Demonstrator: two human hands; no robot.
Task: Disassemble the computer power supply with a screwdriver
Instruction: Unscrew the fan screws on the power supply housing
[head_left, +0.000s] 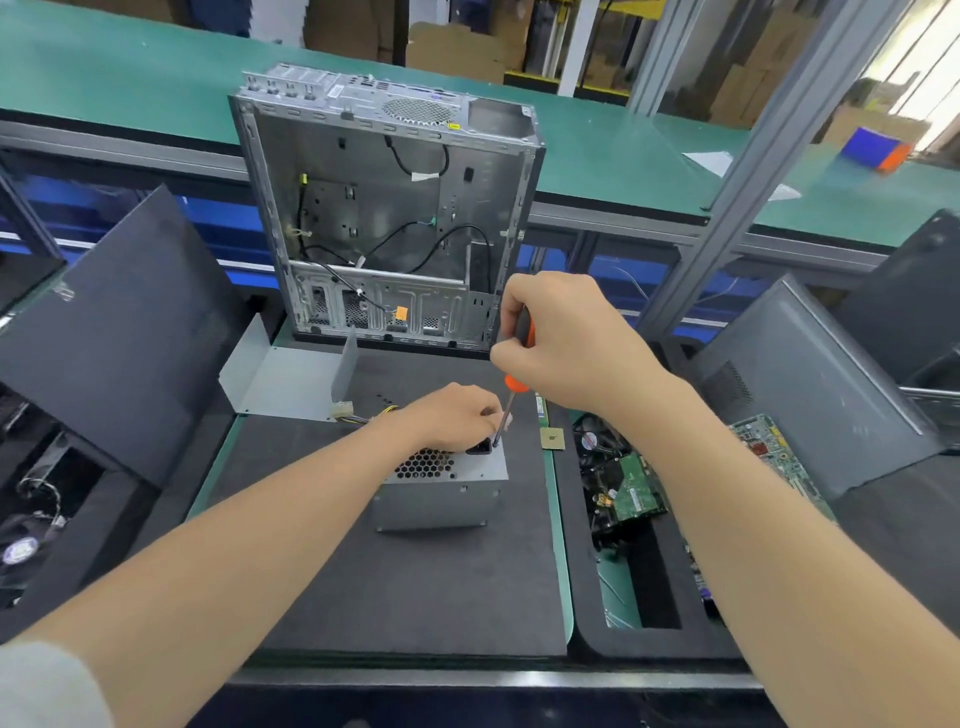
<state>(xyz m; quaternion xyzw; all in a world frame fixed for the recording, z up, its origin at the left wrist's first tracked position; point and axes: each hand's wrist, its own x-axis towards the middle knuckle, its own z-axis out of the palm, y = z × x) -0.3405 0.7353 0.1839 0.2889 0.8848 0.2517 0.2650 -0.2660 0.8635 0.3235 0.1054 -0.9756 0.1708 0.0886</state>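
A grey metal power supply (441, 493) with a honeycomb vent stands on the dark foam mat (415, 582) in the middle of the bench. My left hand (449, 415) rests on its top far edge, fingers curled over it beside the black socket. My right hand (561, 343) grips the orange and black handle of a screwdriver (511, 395) held upright. The tip of its shaft meets the top right corner of the power supply, close to my left fingertips. Coloured wires with a white plug (345, 410) trail from behind the unit to the left.
An empty open computer case (384, 208) stands upright behind the mat. A bent grey metal cover (285, 379) lies left of it. A bin at right holds green circuit boards (631, 488) and a fan. Dark case panels (114, 332) lean at left and right. A small chip (551, 439) lies beside the mat.
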